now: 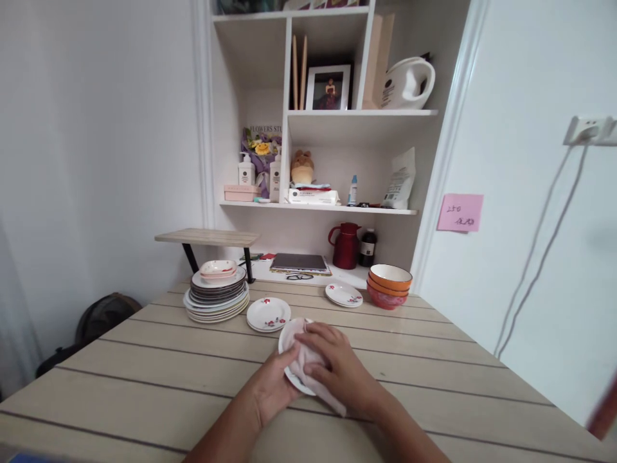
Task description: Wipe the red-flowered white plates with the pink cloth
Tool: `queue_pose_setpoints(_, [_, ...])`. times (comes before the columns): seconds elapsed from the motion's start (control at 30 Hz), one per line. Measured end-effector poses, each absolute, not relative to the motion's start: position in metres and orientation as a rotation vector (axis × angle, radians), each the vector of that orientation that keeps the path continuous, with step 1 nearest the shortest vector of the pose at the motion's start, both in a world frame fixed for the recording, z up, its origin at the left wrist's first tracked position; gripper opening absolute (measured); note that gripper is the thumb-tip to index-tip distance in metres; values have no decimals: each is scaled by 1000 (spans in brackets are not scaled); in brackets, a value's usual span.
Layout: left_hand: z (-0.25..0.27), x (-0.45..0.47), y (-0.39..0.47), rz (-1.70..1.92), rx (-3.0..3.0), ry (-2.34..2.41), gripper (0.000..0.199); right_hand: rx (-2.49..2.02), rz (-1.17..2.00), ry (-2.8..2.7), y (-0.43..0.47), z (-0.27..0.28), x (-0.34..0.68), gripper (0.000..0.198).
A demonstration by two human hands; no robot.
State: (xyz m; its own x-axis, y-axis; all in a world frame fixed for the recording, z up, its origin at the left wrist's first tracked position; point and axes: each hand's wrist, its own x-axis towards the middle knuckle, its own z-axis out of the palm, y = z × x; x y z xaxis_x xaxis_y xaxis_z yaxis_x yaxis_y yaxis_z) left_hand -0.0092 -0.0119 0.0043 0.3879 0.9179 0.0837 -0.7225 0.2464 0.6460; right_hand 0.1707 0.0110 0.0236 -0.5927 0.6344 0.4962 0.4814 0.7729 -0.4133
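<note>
Before white shelving (362, 116), at a plank-striped table (424, 366), we see the left hand (274, 386) clamped on a small white plate (286, 335) over the table's middle, the right hand (340, 363) gripping a pale pink cloth (304, 354) against it. We read "FLOWERS STU" above a bouquet (263, 149); handwriting on a pink wall note (460, 213) defeats us.

One cloth (306, 357), three bowls (388, 287), one jug (346, 247) and one pink note (460, 213) show.

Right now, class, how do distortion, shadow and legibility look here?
Head view: the shelf unit leans outward at right, suggesting wide-angle distortion; head view: shadows on the table look soft; head view: handwriting on the pink note is hard to read fully.
</note>
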Motion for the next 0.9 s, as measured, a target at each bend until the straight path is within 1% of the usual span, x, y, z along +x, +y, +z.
queue_pose_setpoints(0.13, [1,-5,-12,1157,677,390,52,-964,291,-2260,11,20,162,41])
queue_pose_setpoints(0.23, [-3,-4,-13,1130,689,486,46,-1008,272,-2212,11,15,159,40])
queue_pose_setpoints(0.4, [-6,-3,-16,1047,711,534,49,-1021,100,-2225,12,11,154,41])
queue_pose_setpoints(0.5, [-2,0,-18,1098,708,518,46,-1136,39,-2155,18,12,156,41])
queue_pose_setpoints(0.6, [6,1,-19,1190,686,480,43,-1225,26,-2110,22,12,163,36])
queue_pose_setpoints(0.73, [10,-2,-19,1255,690,407,43,-1156,20,-2148,17,12,163,31])
queue_pose_setpoints(0.9, [0,-2,-15,1116,719,434,46,-962,-9,-2217,6,12,151,36])
